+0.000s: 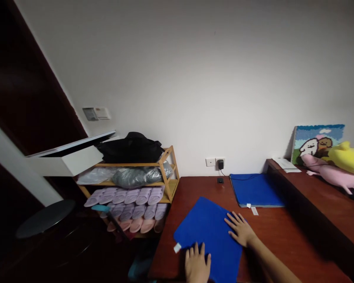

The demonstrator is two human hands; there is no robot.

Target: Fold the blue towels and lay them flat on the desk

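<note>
A blue cloth (214,232) lies flat and turned at an angle on the reddish-brown table (283,236), with a white tag at its left corner. My left hand (197,264) rests on its lower left part, fingers spread. On the cloth's right edge lies my right hand (240,230), its fingers also apart. Neither hand grips anything. Farther back on the table, a folded blue cloth (255,190) shows white tags at its front edge.
A wooden rack (168,184) with slippers (144,195), plastic-wrapped items and a black bag (131,148) stands left of the table. A charger (220,164) is plugged into the wall. Plush toys (333,173) and a dog picture (315,143) sit on the right surface.
</note>
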